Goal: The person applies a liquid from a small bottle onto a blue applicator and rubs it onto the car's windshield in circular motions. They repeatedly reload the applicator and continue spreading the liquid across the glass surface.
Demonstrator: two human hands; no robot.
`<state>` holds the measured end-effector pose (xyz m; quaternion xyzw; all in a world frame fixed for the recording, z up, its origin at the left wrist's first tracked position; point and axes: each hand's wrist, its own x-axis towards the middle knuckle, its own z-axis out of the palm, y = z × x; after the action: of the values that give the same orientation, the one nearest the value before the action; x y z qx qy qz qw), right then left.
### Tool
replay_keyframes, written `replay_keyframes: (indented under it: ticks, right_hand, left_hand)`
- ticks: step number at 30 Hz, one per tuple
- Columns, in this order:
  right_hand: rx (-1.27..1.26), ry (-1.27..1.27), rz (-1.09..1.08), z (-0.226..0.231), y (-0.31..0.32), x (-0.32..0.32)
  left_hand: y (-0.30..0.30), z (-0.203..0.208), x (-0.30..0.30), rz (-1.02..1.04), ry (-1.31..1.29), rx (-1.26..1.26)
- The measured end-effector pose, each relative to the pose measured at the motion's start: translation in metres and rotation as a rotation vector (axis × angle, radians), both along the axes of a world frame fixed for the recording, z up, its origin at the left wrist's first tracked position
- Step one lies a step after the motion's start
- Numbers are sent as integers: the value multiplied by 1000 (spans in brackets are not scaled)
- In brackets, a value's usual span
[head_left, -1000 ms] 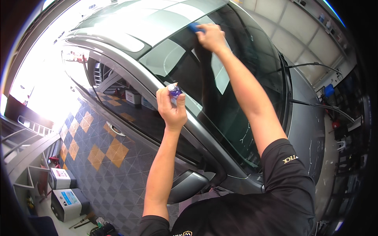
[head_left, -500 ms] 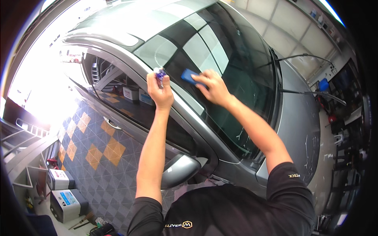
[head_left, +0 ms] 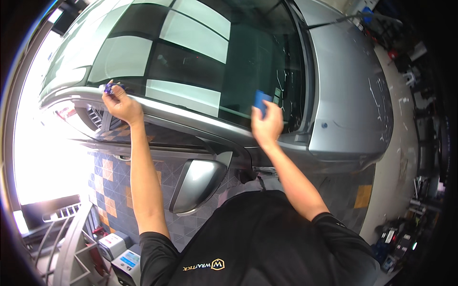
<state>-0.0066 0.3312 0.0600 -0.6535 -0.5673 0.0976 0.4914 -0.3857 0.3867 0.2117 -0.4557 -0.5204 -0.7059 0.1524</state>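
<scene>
White glare floods the left, bright reflections patch the windshield (head_left: 210,71), and corners are black.

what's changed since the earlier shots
The right hand has brought the blue block down the windshield, from near the roof toward the hood. The left hand has shifted along the pillar toward the roof with the small purple bottle. The view turned too. Nothing was taken up or let go; both grips are unchanged.

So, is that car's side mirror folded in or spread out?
Spread out: the side mirror juts away from the side of the car, with tiled floor visible past its outer edge.
</scene>
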Motion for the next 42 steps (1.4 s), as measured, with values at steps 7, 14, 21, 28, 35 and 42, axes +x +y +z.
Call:
replay_keyframes:
  ticks: [7,14,21,28,35,42]
  right_hand:
    - [368,-95,593,140,76,-220]
    - [314,-66,508,55,25,-115]
    - [-265,-84,-322,-80,11,144]
    - [3,-34,36,26,56,-37]
    - [363,-384,568,105,94,-163]
    - [-33,-222,-157,-26,98,74]
  left_hand:
    - [20,6,2,31,1,-17]
    - [-13,1,-32,132,33,-143]
    - [14,-7,-7,94,89,-122]
    - [0,-6,-10,142,85,-154]
    - [15,-4,-5,138,77,-133]
    - [3,-5,1,113,81,-144]
